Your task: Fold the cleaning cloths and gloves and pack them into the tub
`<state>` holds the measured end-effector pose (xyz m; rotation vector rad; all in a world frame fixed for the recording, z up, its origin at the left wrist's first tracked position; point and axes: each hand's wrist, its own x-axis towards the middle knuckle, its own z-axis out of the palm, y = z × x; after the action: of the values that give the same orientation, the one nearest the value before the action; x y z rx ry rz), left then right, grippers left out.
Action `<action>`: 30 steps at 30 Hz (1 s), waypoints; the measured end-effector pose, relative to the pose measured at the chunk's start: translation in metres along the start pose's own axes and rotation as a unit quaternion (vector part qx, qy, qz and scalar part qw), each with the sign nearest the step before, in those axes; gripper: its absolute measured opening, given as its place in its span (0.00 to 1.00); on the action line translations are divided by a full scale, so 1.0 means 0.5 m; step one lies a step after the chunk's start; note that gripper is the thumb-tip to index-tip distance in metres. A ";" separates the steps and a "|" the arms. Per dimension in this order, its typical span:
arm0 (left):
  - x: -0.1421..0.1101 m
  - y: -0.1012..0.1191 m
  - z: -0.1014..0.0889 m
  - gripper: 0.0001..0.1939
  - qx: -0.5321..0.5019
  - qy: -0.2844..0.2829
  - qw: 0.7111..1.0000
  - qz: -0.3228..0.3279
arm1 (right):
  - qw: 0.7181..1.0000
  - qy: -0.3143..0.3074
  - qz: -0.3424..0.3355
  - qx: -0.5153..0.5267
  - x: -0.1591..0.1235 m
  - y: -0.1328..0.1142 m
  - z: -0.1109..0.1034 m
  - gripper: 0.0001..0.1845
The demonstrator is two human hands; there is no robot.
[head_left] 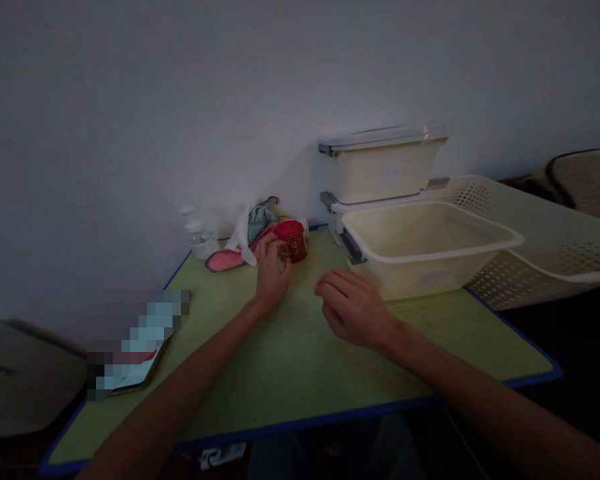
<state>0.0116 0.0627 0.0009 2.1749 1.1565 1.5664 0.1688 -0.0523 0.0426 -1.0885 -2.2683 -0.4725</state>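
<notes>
My left hand (273, 277) is at the back of the table, its fingers curved with the thumb apart from them. Right beside it stands a red patterned cup-like container (295, 243); whether the fingertips touch it I cannot tell. A pink cloth piece with a dark edge (224, 261), a white item (241, 233) and a grey-green cloth (261, 221) lie in a heap behind that hand. Over the middle of the table, my right hand (353, 307) is closed, fingers curled together and their inside hidden. It is just left of an uncovered cream plastic bin (420, 270).
Behind the uncovered bin, a lidded cream bin (385, 170) rests on another lid. A perforated white basket (540, 233) sits at the right. Clear pump bottles (203, 241) stand against the wall. A pixelated phone-like device (143, 350) lies on the green table (280, 380) at the left.
</notes>
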 end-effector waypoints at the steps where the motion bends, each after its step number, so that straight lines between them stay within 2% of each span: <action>1: 0.013 -0.018 -0.012 0.18 0.015 0.013 1.000 -0.008 | 0.996 -0.057 0.060 0.027 0.017 -0.003 0.024 0.10; 4: 0.056 -0.068 -0.036 0.26 0.051 0.027 0.998 -0.030 | 0.990 -0.086 0.101 0.044 0.060 -0.003 0.092 0.11; 8: 0.100 -0.119 -0.035 0.35 0.080 -0.014 0.996 -0.027 | 0.987 -0.113 0.098 0.050 0.091 -0.004 0.157 0.11; 11: 0.098 -0.146 -0.019 0.37 0.110 -0.046 0.992 -0.030 | 0.985 -0.130 0.100 0.050 0.096 -0.005 0.186 0.11; 14: 0.073 -0.163 -0.006 0.32 0.150 -0.053 0.986 -0.045 | 0.984 -0.140 0.103 0.052 0.094 -0.001 0.198 0.12; 19: 0.050 -0.159 -0.011 0.14 0.218 -0.061 0.972 -0.058 | 0.983 -0.148 0.082 0.069 0.093 0.007 0.205 0.19; 21: 0.049 -0.148 -0.018 0.10 0.246 -0.069 0.965 -0.064 | 0.981 -0.153 0.092 0.069 0.094 0.008 0.207 0.23; 24: 0.047 -0.127 -0.027 0.11 0.287 -0.083 0.951 -0.076 | 0.978 -0.160 0.121 0.060 0.093 0.008 0.209 0.26; 30: 0.043 -0.100 -0.033 0.16 0.344 -0.142 0.922 -0.104 | 0.973 -0.171 0.151 0.037 0.092 0.005 0.206 0.23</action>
<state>-0.0232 0.1068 -0.0064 2.4378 1.9614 0.7731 0.1127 0.0312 -0.0078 -1.5422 -2.3218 -0.0774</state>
